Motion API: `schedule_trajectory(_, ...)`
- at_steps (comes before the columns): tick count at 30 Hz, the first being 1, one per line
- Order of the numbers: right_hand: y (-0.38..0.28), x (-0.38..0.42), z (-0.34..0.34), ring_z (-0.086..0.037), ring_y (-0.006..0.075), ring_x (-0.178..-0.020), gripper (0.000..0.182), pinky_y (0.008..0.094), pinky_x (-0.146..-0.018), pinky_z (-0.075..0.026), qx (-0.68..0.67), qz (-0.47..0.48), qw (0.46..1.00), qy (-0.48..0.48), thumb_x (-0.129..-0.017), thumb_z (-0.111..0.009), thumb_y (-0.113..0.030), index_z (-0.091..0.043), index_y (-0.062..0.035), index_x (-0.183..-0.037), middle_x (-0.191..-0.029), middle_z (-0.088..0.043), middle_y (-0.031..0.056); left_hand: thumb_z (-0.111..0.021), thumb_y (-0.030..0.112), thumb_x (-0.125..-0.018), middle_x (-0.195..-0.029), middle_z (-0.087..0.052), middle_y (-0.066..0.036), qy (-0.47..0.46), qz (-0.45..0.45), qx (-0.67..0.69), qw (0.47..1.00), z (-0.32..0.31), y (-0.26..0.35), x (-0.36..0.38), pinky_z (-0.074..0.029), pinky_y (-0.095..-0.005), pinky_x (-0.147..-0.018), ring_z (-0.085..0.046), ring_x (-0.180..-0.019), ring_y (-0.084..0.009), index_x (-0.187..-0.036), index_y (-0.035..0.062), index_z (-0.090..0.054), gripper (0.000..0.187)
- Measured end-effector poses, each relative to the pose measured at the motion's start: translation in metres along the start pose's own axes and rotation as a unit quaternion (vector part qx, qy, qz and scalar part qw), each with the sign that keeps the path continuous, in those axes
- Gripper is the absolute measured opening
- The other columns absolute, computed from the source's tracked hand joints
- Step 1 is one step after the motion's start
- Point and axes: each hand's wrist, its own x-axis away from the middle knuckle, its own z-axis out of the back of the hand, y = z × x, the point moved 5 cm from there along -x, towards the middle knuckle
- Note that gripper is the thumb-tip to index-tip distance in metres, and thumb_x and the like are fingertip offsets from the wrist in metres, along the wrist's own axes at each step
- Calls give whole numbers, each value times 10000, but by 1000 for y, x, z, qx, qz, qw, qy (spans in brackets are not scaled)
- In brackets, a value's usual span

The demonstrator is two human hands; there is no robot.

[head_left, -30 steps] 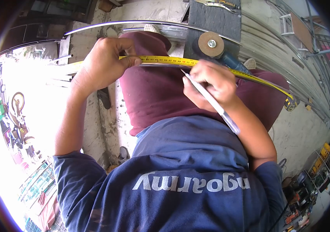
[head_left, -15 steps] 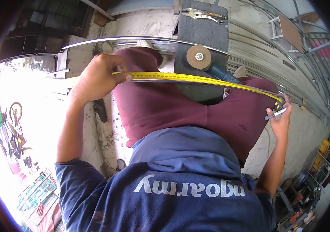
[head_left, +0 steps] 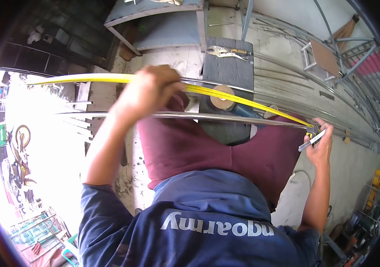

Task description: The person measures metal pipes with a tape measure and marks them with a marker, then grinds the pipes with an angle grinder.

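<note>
My left hand point(head_left: 149, 91) is closed around the yellow tape blade point(head_left: 248, 103), which bows above my lap and runs on past the hand to the left. In my right hand point(head_left: 322, 144) is the tape measure case point(head_left: 310, 133), partly hidden by the fingers, along with a slim pen or marker point(head_left: 311, 140). A shiny metal tube point(head_left: 216, 117) lies across my thighs under the blade, its right end close to the right hand. Beyond the blade, an angle grinder point(head_left: 243, 111) with a brown disc point(head_left: 222, 97) rests on a dark bench.
Locking pliers point(head_left: 225, 52) lie on the dark bench point(head_left: 228, 69) ahead. Long metal bars point(head_left: 283, 73) stretch over the floor to the right. A metal-framed table point(head_left: 154, 18) stands at the back, and a small brown-topped stool point(head_left: 323, 60) at the far right.
My left hand has risen and shifted rightward, lifting the tape blade off the tube, so it now bows above it. My right hand still holds the case and pen, slightly lower. The view has tilted up.
</note>
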Motion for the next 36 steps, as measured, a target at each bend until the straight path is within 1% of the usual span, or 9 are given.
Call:
schedule_trajectory(4,-87,-45,-15,-666,472,-848,674,542,-810,-547,-17,-51,999,3,-823,-912,-200,-445,-48,-1284,-1005,-678,238,-844,138,-902,-1343,-691,-91,120,-183,-21,976,-39,83,-27,-482,-544,-1142,-672,-1226,-314,-1304,119,-728,419)
schedule_trajectory(8,-125,-81,-38,-712,503,-867,698,548,-799,-566,-43,-115,987,-105,-788,-942,-264,-440,-39,-1218,-888,-688,256,-898,170,-834,-1337,-715,-27,216,-250,-21,943,-41,141,-24,-389,-577,-1226,-678,-1202,-245,-1260,170,-742,453)
schedule_trajectory(16,-145,-107,-67,-740,478,-900,781,536,-827,-578,-18,-67,992,-101,-720,-988,-272,-472,-10,-1245,-913,-717,255,-892,126,-838,-1423,-687,-148,194,-69,-13,978,-30,71,4,-431,-526,-1170,-627,-1287,-355,-1395,67,-686,596)
schedule_trajectory(19,-144,-122,-68,-704,476,-825,759,528,-772,-550,-52,-57,995,-58,-700,-988,-232,-466,-20,-1209,-847,-668,231,-832,145,-964,-1513,-627,-196,195,78,89,974,-28,42,10,-477,-466,-1181,-602,-1389,-359,-1515,15,-579,620)
schedule_trajectory(26,-161,-172,-56,-739,489,-925,765,533,-835,-585,-110,-91,990,-9,-736,-985,-283,-458,-7,-1218,-946,-717,276,-649,396,-1138,-1597,-552,-240,117,280,408,861,-44,10,-31,-501,-427,-1168,-574,-1443,-302,-1678,-58,-302,786)
schedule_trajectory(30,-159,-189,-72,-745,508,-896,831,538,-805,-590,-215,-117,968,63,-721,-1013,-280,-414,-21,-1235,-977,-712,281,-577,539,-1139,-1631,-475,-265,-57,346,615,706,-87,7,-77,-524,-504,-1148,-580,-1433,-381,-1679,-19,-323,817)
schedule_trajectory(31,-156,-190,-82,-748,508,-890,856,541,-789,-594,-233,-123,961,81,-717,-1025,-307,-404,-29,-1236,-974,-708,273,-583,536,-1135,-1620,-493,-248,-99,345,642,678,-96,11,-89,-528,-511,-1142,-586,-1422,-380,-1665,-5,-361,789)
schedule_trajectory(32,-157,-190,-87,-727,381,-949,869,482,-858,-585,-281,-154,945,70,-711,-1051,-291,-406,-22,-1227,-1070,-690,236,-589,532,-1132,-1608,-511,-231,-139,344,666,647,-104,18,-103,-531,-517,-1136,-592,-1411,-380,-1651,8,-398,762)
schedule_trajectory(36,-144,-190,-123,-733,471,-1096,904,506,-907,-588,-364,-59,926,86,-731,-1048,-272,-388,-11,-1290,-1218,-671,267,-636,296,-1107,-1462,-661,-144,-168,313,682,639,-141,20,-154,-533,-481,-1142,-654,-1339,-259,-1570,39,-528,541)
